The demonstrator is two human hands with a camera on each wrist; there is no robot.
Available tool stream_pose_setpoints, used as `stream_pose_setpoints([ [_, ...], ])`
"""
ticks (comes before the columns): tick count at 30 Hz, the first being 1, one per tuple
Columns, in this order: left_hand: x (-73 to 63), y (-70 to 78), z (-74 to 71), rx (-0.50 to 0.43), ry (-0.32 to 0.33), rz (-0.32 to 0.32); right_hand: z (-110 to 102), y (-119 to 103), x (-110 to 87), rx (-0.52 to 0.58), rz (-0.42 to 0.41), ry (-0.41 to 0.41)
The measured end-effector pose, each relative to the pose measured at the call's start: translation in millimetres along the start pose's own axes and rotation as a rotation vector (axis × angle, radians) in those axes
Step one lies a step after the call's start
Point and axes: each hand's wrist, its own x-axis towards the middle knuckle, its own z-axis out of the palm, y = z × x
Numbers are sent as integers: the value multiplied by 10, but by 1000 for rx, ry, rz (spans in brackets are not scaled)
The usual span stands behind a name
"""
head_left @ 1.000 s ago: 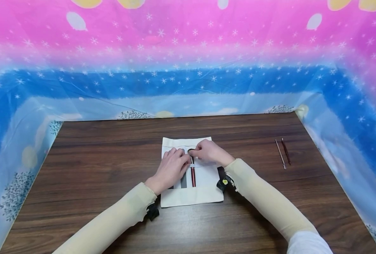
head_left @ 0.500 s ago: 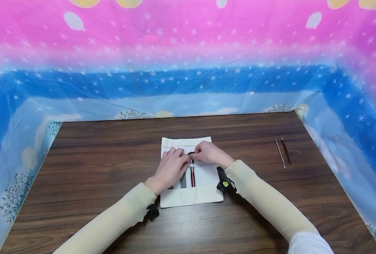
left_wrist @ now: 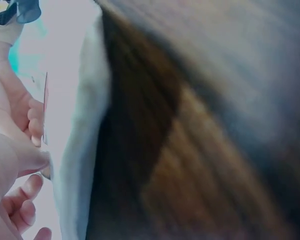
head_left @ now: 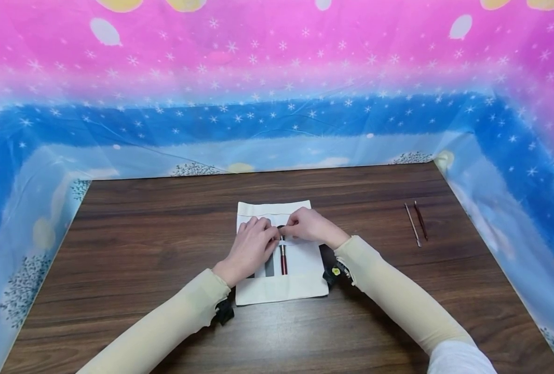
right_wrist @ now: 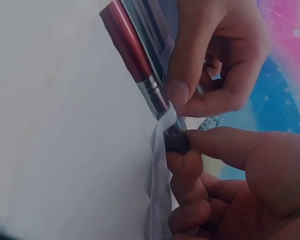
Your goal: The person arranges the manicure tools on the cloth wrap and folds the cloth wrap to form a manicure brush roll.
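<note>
A makeup brush with a red handle, silver ferrule and dark head lies along a white fabric brush roll. It passes under a thin white strap, its handle end at the roll's near flap. My right hand pinches the dark head between thumb and forefinger. My left hand lies over the roll's left part, thumb and forefinger pinching the strap beside the ferrule, as the right wrist view shows. Grey strips show partly under the left hand.
Two slender tools lie on the right of the wooden table, one silvery and one dark reddish brown. A patterned pink and blue cloth encloses the table's back and sides.
The brush has slid toward the roll's near flap, so its silver ferrule now shows below the strap. My right hand has moved slightly nearer with it; the left stays put.
</note>
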Motion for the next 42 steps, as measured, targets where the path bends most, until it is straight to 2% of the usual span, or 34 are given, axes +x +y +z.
stream_pose_setpoints([
  [7, 27, 47, -27, -22, -30, 1, -132, 117, -114, 23, 22, 63],
  [14, 57, 101, -19, -16, -14, 31, -292, 377, -292, 25, 11, 153],
  [26, 101, 167, 4, 24, -31, 30, -659, 859, -693, -101, 63, 246],
  [35, 138, 191, 29, 50, -48, 30, -906, 1325, -947, -181, 133, 345],
  [42, 151, 196, 50, 51, -54, 26, -1087, 1628, -1065, -231, 241, 386],
])
